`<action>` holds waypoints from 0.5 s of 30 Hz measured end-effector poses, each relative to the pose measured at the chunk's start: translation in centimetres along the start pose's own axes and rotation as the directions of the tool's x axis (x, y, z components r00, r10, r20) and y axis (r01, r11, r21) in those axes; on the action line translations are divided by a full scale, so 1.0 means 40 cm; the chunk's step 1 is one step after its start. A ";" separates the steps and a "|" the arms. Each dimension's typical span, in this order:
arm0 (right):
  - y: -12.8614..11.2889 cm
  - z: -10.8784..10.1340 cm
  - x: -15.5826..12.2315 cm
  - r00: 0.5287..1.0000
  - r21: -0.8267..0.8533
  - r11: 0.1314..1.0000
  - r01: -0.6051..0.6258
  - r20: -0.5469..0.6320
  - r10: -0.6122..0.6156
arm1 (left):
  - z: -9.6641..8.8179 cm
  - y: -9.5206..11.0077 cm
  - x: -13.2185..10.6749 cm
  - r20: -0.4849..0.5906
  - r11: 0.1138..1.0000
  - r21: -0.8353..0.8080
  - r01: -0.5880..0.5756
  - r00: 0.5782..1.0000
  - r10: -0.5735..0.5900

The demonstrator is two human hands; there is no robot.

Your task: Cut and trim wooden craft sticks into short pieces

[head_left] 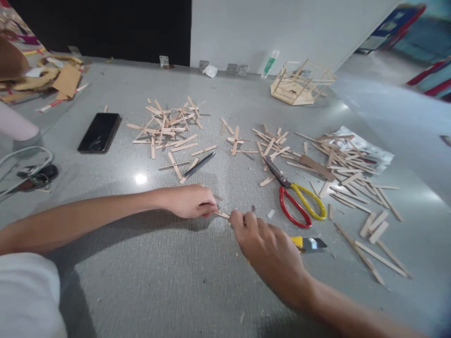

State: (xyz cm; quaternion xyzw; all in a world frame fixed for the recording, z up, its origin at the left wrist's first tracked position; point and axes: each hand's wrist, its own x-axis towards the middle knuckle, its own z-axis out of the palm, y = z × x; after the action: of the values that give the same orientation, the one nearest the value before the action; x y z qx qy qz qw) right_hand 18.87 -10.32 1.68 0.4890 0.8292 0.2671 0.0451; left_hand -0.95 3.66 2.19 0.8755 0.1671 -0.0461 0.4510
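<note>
My left hand [192, 201] is closed, with its thumb and fingertips pinching one end of a short wooden craft stick [221, 214]. The curled fingers of my right hand [266, 246] are at the stick's other end, so it spans the small gap between my hands. A utility knife [312, 243] with a yellow handle pokes out past the right hand. Most of its handle is hidden, and I cannot tell whether it lies on the table or is in the palm. Red-and-yellow-handled scissors [298, 202] lie just beyond the right hand.
Loose craft sticks [352, 173] are heaped at the right. Crossed stick pieces [169, 124] lie at the back left, near a pen [200, 164] and a phone [99, 133]. A stick frame model [296, 89] stands by the rear panel [246, 33]. At the far left a person's arm [17, 122] shows.
</note>
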 end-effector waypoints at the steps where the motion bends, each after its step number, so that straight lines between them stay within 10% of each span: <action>1: 0.003 0.000 0.003 1.000 0.011 1.000 -0.002 0.022 0.002 | -0.001 0.001 0.000 0.002 1.000 0.001 -0.006 1.000 0.006; 15: 0.009 0.007 0.011 0.992 0.152 0.988 0.027 0.116 -0.045 | -0.004 0.005 0.000 0.021 1.000 -0.018 -0.006 1.000 0.006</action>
State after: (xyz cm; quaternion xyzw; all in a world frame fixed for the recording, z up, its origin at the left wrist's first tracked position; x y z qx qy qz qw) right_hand 19.03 -9.69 1.69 0.4910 0.8514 0.1734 0.0624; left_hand -0.90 3.69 2.45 0.8714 0.1601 -0.0524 0.4608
